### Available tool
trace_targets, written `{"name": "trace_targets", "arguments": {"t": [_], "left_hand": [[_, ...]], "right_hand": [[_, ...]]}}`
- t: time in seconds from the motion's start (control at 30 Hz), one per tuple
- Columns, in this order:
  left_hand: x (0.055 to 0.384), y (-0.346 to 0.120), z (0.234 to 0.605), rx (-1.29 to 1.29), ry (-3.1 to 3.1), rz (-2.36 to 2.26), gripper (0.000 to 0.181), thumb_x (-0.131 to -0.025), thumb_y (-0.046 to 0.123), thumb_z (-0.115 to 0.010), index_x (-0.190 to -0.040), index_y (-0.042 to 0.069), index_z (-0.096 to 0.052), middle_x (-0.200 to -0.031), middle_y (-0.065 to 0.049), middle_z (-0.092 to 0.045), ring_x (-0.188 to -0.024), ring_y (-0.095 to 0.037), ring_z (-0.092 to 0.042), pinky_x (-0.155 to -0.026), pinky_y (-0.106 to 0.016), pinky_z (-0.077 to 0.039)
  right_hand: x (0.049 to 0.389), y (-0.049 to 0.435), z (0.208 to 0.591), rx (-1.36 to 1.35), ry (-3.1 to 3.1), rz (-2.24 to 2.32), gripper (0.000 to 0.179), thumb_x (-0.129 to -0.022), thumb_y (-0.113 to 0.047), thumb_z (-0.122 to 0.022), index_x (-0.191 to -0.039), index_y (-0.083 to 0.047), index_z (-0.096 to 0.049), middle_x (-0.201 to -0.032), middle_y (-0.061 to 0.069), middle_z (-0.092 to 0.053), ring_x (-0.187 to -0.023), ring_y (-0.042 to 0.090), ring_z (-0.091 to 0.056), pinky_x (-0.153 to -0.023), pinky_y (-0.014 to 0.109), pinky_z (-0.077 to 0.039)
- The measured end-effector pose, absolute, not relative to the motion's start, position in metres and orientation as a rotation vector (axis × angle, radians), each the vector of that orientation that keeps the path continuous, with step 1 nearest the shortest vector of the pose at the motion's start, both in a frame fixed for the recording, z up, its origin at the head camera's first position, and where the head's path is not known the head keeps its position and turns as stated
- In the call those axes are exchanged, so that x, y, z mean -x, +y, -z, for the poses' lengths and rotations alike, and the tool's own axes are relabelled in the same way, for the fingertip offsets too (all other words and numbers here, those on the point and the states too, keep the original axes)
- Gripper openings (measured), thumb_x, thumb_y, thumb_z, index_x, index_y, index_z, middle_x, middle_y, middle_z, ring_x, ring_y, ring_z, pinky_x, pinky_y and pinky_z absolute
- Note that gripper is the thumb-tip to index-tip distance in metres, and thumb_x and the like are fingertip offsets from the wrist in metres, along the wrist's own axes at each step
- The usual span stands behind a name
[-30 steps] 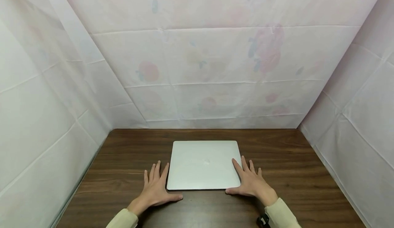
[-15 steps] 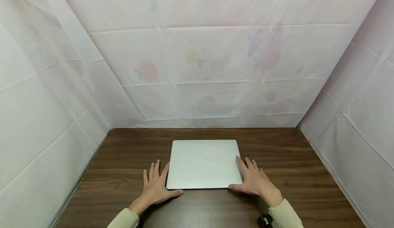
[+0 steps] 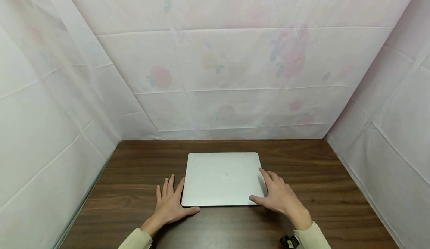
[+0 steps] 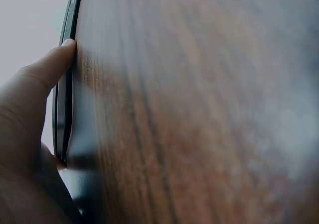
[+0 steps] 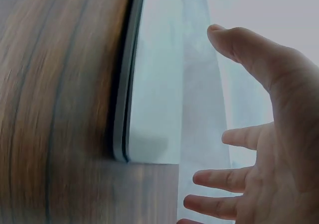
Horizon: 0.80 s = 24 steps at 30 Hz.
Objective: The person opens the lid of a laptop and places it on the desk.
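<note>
A silver laptop (image 3: 221, 180), its lid closed, lies flat on the dark wooden table. At its near left corner is my left hand (image 3: 169, 206), fingers spread. The left wrist view shows the left thumb (image 4: 60, 57) touching the laptop's front edge (image 4: 62, 114). My right hand (image 3: 280, 196) hovers above the near right corner, fingers extended and apart from the lid. From the right wrist, the right hand (image 5: 279, 129) appears raised off the laptop (image 5: 154, 94) with nothing between thumb and fingers.
The wooden table (image 3: 141, 159) has rounded far corners. White cloth walls (image 3: 235, 111) with faded fruit prints stand behind it and at both sides. A dark wrist device (image 3: 289, 241) sits by the right sleeve.
My right hand has lifted off the laptop's right corner and shifted slightly right. The left hand stays in place, and the laptop has not visibly moved on the table.
</note>
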State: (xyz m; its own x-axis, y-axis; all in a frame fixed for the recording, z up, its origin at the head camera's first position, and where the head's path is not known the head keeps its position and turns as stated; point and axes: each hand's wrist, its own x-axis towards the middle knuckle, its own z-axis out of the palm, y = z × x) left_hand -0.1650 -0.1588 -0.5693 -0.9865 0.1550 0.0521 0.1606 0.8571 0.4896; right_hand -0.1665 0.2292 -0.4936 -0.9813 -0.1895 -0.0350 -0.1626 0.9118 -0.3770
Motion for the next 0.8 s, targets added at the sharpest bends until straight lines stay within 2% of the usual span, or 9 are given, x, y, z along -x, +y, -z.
{"name": "trace_targets", "arguments": {"t": [0.2, 0.43, 0.67, 0.8], "left_hand": [[0.164, -0.158, 0.571, 0.241, -3.007, 0.816, 0.129, -0.062, 0.084, -0.077, -0.159, 0.007, -0.037, -0.166, -0.034, -0.016, -0.153, -0.057, -0.009, -0.115, -0.077, 0.003], [0.164, -0.158, 0.571, 0.216, -3.056, 0.812, 0.13, -0.064, 0.084, -0.075, -0.162, 0.01, -0.033, -0.168, -0.032, -0.012, -0.155, -0.054, -0.004, -0.117, -0.075, 0.006], [0.163, -0.156, 0.562, 0.204, -3.093, 0.779, 0.129, -0.065, 0.083, -0.076, -0.162, 0.01, -0.032, -0.168, -0.031, -0.012, -0.155, -0.054, -0.006, -0.118, -0.075, 0.003], [0.163, -0.156, 0.562, 0.206, -3.097, 0.768, 0.129, -0.065, 0.083, -0.076, -0.162, 0.01, -0.032, -0.168, -0.031, -0.012, -0.155, -0.054, -0.007, -0.117, -0.076, 0.002]], "right_hand": [[0.163, 0.222, 0.495, 0.272, 3.056, 0.692, 0.103, -0.081, -0.072, -0.072, -0.159, -0.015, -0.039, -0.151, 0.025, -0.049, -0.136, 0.048, -0.05, -0.1, 0.072, -0.044], [0.161, 0.211, 0.501, 0.388, 3.081, 0.829, 0.095, -0.083, -0.062, -0.077, -0.159, -0.018, -0.039, -0.154, 0.021, -0.047, -0.14, 0.044, -0.048, -0.098, 0.072, -0.045], [0.159, 0.193, 0.507, 0.456, 3.108, 0.868, 0.096, -0.082, -0.059, -0.08, -0.159, -0.017, -0.04, -0.156, 0.024, -0.045, -0.145, 0.053, -0.039, -0.107, 0.077, -0.034], [0.157, 0.182, 0.511, 0.477, 3.104, 0.881, 0.097, -0.081, -0.058, -0.081, -0.159, -0.019, -0.039, -0.157, 0.023, -0.043, -0.147, 0.053, -0.035, -0.11, 0.078, -0.029]]}}
